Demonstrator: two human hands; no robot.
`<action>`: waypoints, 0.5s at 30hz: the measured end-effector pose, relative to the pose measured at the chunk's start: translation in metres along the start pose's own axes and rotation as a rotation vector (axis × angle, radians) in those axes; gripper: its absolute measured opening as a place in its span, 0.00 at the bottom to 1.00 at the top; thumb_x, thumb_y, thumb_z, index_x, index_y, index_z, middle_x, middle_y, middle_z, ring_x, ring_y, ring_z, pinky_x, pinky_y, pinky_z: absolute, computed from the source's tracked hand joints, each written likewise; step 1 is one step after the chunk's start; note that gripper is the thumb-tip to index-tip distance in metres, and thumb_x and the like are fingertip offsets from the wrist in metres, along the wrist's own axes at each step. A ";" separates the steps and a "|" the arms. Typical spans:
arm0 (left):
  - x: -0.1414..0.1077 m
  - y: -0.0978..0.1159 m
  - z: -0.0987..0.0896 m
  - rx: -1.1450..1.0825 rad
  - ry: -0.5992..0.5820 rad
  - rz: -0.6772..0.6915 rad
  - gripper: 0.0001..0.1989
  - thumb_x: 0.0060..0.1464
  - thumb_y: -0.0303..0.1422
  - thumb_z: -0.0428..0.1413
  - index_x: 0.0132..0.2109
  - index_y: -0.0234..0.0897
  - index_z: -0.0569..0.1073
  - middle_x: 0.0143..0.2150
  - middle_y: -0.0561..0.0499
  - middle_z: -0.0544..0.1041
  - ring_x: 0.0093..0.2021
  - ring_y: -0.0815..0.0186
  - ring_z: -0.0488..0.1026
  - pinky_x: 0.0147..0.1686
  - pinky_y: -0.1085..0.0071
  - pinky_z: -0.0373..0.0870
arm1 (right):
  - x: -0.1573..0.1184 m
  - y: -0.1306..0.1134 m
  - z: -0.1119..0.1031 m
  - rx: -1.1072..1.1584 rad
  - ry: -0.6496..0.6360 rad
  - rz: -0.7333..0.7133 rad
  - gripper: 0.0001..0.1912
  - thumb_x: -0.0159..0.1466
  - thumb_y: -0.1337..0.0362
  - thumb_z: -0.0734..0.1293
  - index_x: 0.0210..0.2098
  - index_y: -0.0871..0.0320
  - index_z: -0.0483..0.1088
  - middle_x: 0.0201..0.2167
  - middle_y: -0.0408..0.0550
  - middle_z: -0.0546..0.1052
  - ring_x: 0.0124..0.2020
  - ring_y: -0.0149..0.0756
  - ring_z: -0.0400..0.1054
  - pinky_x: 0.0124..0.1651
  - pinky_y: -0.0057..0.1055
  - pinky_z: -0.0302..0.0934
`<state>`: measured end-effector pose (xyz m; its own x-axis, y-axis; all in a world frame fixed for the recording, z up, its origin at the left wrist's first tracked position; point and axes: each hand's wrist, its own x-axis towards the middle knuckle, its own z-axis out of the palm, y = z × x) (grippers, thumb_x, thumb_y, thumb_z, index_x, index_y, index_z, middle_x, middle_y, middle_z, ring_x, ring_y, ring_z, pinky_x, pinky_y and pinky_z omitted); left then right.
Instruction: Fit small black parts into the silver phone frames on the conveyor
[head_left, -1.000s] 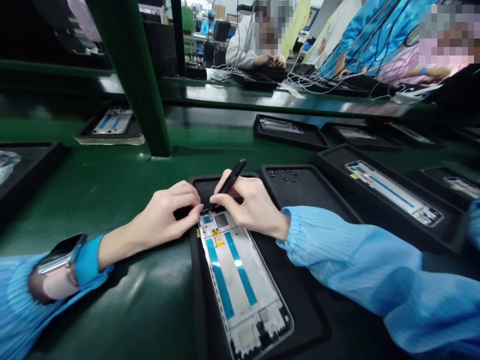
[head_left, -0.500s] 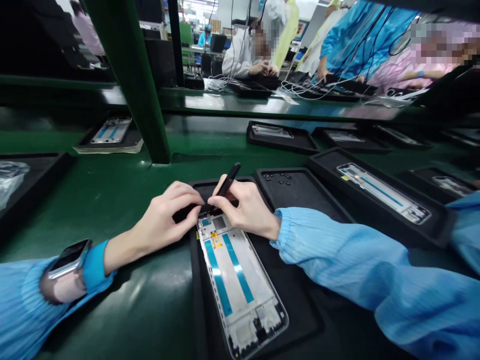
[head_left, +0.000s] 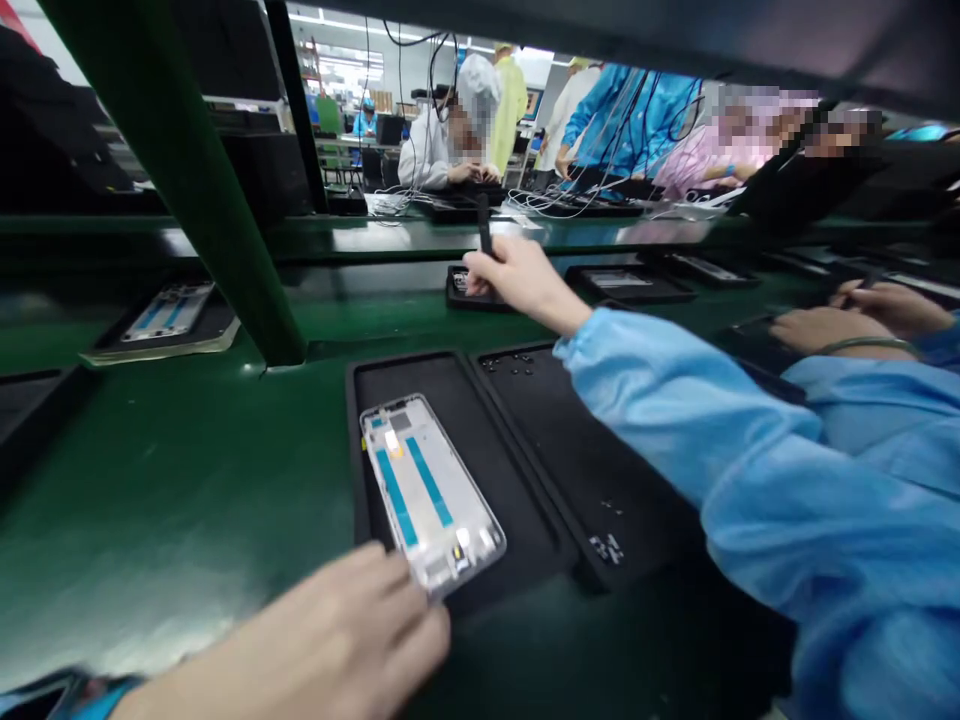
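A silver phone frame (head_left: 442, 480) with two blue strips lies in a black tray (head_left: 487, 440). My left hand (head_left: 337, 620), partly blurred, is at its near end, fingers closed around the lower corner. My right hand (head_left: 517, 275) reaches forward over the far side of the bench, gripping a black pen-shaped tool (head_left: 484, 225) that points up. Its fingers are in front of a small far tray (head_left: 455, 290) holding another phone part; whether they touch it I cannot tell.
Beside the phone tray, a second tray (head_left: 555, 430) holds small black parts (head_left: 517, 365) and small clear pieces (head_left: 607, 548). A green post (head_left: 225, 240) rises at left, near another phone frame (head_left: 169, 310). A co-worker's hands (head_left: 862, 320) are at right.
My right hand has left the phone's upper end and moved forward with the tool. My left hand has moved from the upper end down to the near end. The view has shifted.
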<state>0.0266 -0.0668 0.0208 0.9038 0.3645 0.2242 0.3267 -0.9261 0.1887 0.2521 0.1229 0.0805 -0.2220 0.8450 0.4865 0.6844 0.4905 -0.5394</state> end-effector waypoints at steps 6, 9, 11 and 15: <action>0.020 -0.070 -0.015 0.134 0.053 -0.249 0.08 0.56 0.29 0.45 0.37 0.35 0.68 0.29 0.48 0.71 0.29 0.64 0.68 0.29 0.70 0.65 | 0.057 0.077 0.000 -0.355 -0.124 0.284 0.07 0.54 0.69 0.65 0.32 0.67 0.71 0.32 0.56 0.74 0.38 0.43 0.67 0.43 0.33 0.60; 0.032 -0.114 -0.014 0.279 0.067 -0.380 0.08 0.54 0.29 0.46 0.39 0.34 0.68 0.30 0.47 0.71 0.31 0.63 0.69 0.30 0.69 0.66 | 0.066 0.093 0.024 -0.355 -0.142 0.326 0.09 0.52 0.70 0.67 0.33 0.68 0.71 0.34 0.60 0.74 0.40 0.45 0.67 0.45 0.33 0.60; 0.040 -0.137 -0.012 0.374 0.100 -0.528 0.08 0.53 0.28 0.46 0.39 0.33 0.68 0.32 0.45 0.72 0.33 0.60 0.70 0.32 0.66 0.67 | 0.071 0.093 0.041 -0.345 -0.165 0.368 0.10 0.52 0.70 0.67 0.34 0.69 0.71 0.34 0.60 0.74 0.39 0.43 0.68 0.43 0.33 0.61; 0.046 -0.161 -0.002 0.415 0.142 -0.700 0.17 0.54 0.25 0.42 0.51 0.26 0.64 0.41 0.35 0.73 0.43 0.51 0.69 0.41 0.57 0.66 | 0.076 0.086 0.067 -0.320 -0.214 0.455 0.13 0.56 0.65 0.66 0.37 0.69 0.70 0.32 0.59 0.74 0.31 0.39 0.70 0.37 0.32 0.64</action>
<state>0.0148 0.0990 0.0021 0.4186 0.8538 0.3095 0.9020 -0.4304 -0.0325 0.2474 0.2432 0.0250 0.0299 0.9957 0.0877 0.9115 0.0089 -0.4113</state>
